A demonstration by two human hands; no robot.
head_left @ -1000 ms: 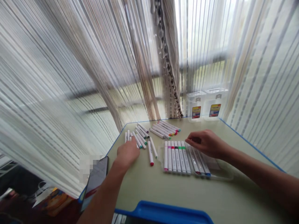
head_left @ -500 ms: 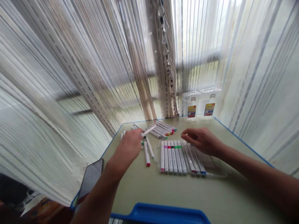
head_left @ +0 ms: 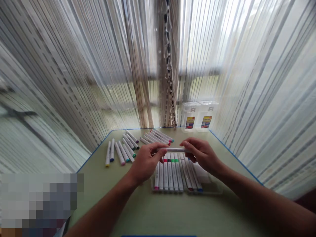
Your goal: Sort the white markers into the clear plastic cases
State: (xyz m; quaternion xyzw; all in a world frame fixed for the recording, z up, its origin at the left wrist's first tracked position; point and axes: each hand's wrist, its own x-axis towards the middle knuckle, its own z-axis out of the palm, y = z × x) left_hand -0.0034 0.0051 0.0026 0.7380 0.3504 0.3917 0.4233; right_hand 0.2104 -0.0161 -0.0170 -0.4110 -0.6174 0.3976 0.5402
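Note:
A white marker (head_left: 175,150) lies level between my two hands, above the row of markers. My left hand (head_left: 147,159) pinches its left end. At the other end, the fingers of my right hand (head_left: 202,152) close around it. Below them a clear plastic case (head_left: 214,192) lies flat on the table, with several white markers (head_left: 171,179) side by side in it. Some of these show red, black and green bands. My hands cover part of their upper ends, and the right part of the case shows its bare bottom.
Several loose markers (head_left: 120,152) with coloured ends lie at the left on the pale green table (head_left: 138,210). Another group of markers (head_left: 160,134) lies behind my hands. Two clear cases (head_left: 196,113) with labels stand at the back, near string curtains (head_left: 74,82).
My left hand has moved right and toward me from the loose markers, bringing a marker over the case. My right hand has closed on its other end. The camera view has shifted.

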